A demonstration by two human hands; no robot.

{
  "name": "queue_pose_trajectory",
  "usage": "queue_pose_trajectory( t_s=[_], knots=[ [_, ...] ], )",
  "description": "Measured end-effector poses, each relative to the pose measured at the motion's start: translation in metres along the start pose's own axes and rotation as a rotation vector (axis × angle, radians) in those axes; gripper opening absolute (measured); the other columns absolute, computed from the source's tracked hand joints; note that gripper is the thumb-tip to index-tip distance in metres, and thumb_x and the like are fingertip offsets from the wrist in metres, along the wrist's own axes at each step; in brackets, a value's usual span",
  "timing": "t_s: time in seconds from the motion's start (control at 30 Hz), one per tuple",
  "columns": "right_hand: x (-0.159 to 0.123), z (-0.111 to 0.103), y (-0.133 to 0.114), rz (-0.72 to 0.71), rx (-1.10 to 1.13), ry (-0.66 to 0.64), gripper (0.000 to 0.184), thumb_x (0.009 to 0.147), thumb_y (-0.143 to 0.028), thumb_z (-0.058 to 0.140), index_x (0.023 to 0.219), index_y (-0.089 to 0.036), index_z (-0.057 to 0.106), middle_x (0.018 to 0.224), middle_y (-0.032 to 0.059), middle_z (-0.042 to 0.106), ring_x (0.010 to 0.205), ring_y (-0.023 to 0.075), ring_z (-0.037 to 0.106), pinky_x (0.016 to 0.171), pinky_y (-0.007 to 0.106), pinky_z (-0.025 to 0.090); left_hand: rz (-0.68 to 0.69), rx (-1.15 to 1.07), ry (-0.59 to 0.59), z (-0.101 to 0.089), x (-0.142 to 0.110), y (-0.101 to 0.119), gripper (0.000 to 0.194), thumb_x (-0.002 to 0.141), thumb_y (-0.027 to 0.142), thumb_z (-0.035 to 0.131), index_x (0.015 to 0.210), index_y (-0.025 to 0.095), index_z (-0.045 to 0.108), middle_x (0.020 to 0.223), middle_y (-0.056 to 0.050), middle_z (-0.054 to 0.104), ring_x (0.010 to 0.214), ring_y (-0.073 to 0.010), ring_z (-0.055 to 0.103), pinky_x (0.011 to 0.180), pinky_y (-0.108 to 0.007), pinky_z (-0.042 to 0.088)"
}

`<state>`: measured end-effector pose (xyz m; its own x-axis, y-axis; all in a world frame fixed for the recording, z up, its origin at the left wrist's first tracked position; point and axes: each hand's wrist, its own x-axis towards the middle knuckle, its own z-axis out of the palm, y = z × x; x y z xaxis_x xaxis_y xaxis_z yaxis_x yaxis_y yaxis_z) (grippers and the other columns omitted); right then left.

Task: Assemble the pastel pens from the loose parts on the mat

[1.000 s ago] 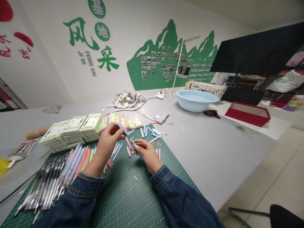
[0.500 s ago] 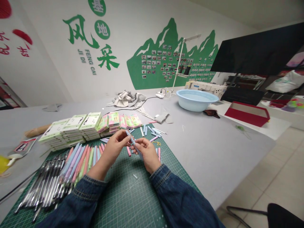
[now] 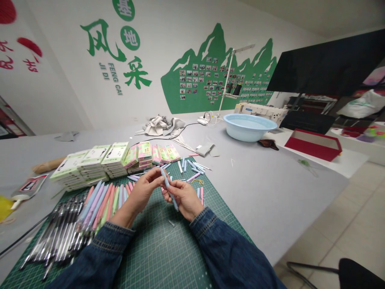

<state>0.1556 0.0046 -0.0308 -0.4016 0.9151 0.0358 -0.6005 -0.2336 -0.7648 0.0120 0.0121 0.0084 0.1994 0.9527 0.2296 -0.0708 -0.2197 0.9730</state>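
a: where's the pen [image 3: 169,188]?
b: in both hands, tilted above the mat [image 3: 168,249]. the left hand [image 3: 143,192] pinches its upper end; the right hand [image 3: 188,197] has thumb and fingers closed round the lower part.
a: how does it handle?
b: light and stiff, i'd judge, with a smooth, perhaps slightly slippery barrel. not very fragile. best held mid-barrel, lightly, clear of the ends.
a: any writing?
b: the wall [image 3: 72,104] says "feng cai" and "ji di" beside big green characters, 风 and 采 among them. the pink packs [image 3: 164,154] show a "5". the tube's [image 3: 30,187] label i can't read surely.
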Motion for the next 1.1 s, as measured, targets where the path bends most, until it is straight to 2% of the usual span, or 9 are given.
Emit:
queue_pose_trajectory(
  t_s=[0.07, 0.2, 0.33, 0.43, 0.63, 0.73, 0.8, 0.93, 1.1],
  knots=[
    [0.0, 0.001, 0.0, 0.029, 0.008, -0.035, 0.028, 0.071, -0.033, 0.074, 0.083, -0.01, 0.067, 0.073, 0.0052, 0.065, 0.057, 0.0085, 0.056, 0.054, 0.021, 0.039, -0.012, -0.031, -0.004, -0.001, -0.001, 0.001, 0.019, 0.077, 0.03, 0.065, 0.091, 0.017, 0.066, 0.085, -0.005, 0.065, 0.071, -0.015, 0.056, 0.066, -0.026, 0.045],
    [0.0, 0.003, 0.0, 0.019, 0.021, -0.011, 0.027, 0.071, -0.035, 0.074, 0.082, -0.011, 0.068, 0.073, 0.0042, 0.064, 0.058, 0.007, 0.053, 0.055, 0.02, 0.04, -0.031, -0.045, 0.004, 0.0, 0.0, 0.004, 0.02, 0.076, 0.03, 0.066, 0.091, 0.017, 0.066, 0.088, -0.005, 0.064, 0.071, -0.0146, 0.056, 0.067, -0.027, 0.045],
    [0.0, 0.003, 0.0, 0.009, 0.011, -0.002, 0.026, 0.071, -0.036, 0.074, 0.08, -0.012, 0.067, 0.072, 0.0037, 0.063, 0.056, 0.0066, 0.051, 0.055, 0.019, 0.039, -0.022, 0.041, 0.101, 0.003, 0.003, 0.001, 0.016, 0.073, 0.031, 0.07, 0.08, 0.017, 0.067, 0.071, 0.0, 0.06, 0.063, -0.0125, 0.053, 0.061, -0.024, 0.042],
    [0.0, 0.001, 0.0, 0.031, 0.03, -0.005, 0.025, 0.072, -0.035, 0.074, 0.078, -0.011, 0.066, 0.071, 0.0035, 0.061, 0.054, 0.0057, 0.048, 0.051, 0.018, 0.036, -0.06, 0.069, 0.056, 0.006, 0.002, -0.003, 0.015, 0.075, 0.032, 0.067, 0.077, 0.017, 0.068, 0.063, 0.001, 0.059, 0.058, -0.0123, 0.052, 0.058, -0.024, 0.041],
    [-0.003, 0.0, -0.003, 0.192, 0.169, -0.146, 0.021, 0.079, -0.032, 0.066, 0.084, -0.011, 0.064, 0.066, -0.0012, 0.052, 0.046, 0.0039, 0.031, 0.043, 0.018, 0.027, -0.152, -0.081, -0.031, 0.003, -0.004, -0.006, 0.024, 0.078, 0.036, 0.064, 0.092, 0.017, 0.07, 0.063, -0.001, 0.06, 0.058, -0.0137, 0.054, 0.061, -0.025, 0.042],
    [-0.005, 0.003, -0.003, 0.171, 0.177, -0.142, 0.021, 0.079, -0.034, 0.066, 0.084, -0.013, 0.062, 0.069, -0.0006, 0.055, 0.046, 0.004, 0.033, 0.043, 0.019, 0.026, -0.188, -0.139, -0.077, 0.0, -0.005, -0.006, 0.025, 0.079, 0.036, 0.064, 0.094, 0.017, 0.071, 0.067, -0.002, 0.061, 0.062, -0.0141, 0.055, 0.064, -0.026, 0.043],
    [-0.005, 0.004, -0.002, 0.122, 0.141, -0.115, 0.022, 0.077, -0.033, 0.069, 0.086, -0.015, 0.061, 0.069, -0.0003, 0.057, 0.046, 0.0041, 0.038, 0.044, 0.018, 0.025, -0.182, -0.134, -0.067, -0.003, -0.004, -0.007, 0.023, 0.078, 0.034, 0.065, 0.093, 0.018, 0.071, 0.073, -0.003, 0.064, 0.068, -0.015, 0.057, 0.067, -0.027, 0.044],
    [-0.003, 0.004, 0.002, 0.067, 0.034, -0.108, 0.026, 0.074, -0.03, 0.071, 0.094, -0.016, 0.061, 0.063, -0.0002, 0.06, 0.048, 0.0059, 0.046, 0.045, 0.018, 0.026, -0.171, -0.128, 0.038, -0.006, -0.002, -0.007, 0.021, 0.075, 0.031, 0.07, 0.09, 0.017, 0.071, 0.086, -0.005, 0.066, 0.081, -0.0163, 0.059, 0.074, -0.026, 0.045],
    [-0.002, 0.003, 0.001, 0.047, -0.027, -0.087, 0.032, 0.071, -0.032, 0.073, 0.097, -0.018, 0.062, 0.061, -0.0007, 0.061, 0.053, 0.0081, 0.051, 0.051, 0.019, 0.034, -0.171, -0.261, 0.154, -0.006, 0.004, -0.002, 0.022, 0.071, 0.032, 0.073, 0.086, 0.016, 0.071, 0.084, -0.004, 0.065, 0.076, -0.0144, 0.058, 0.069, -0.026, 0.047]
  ],
)
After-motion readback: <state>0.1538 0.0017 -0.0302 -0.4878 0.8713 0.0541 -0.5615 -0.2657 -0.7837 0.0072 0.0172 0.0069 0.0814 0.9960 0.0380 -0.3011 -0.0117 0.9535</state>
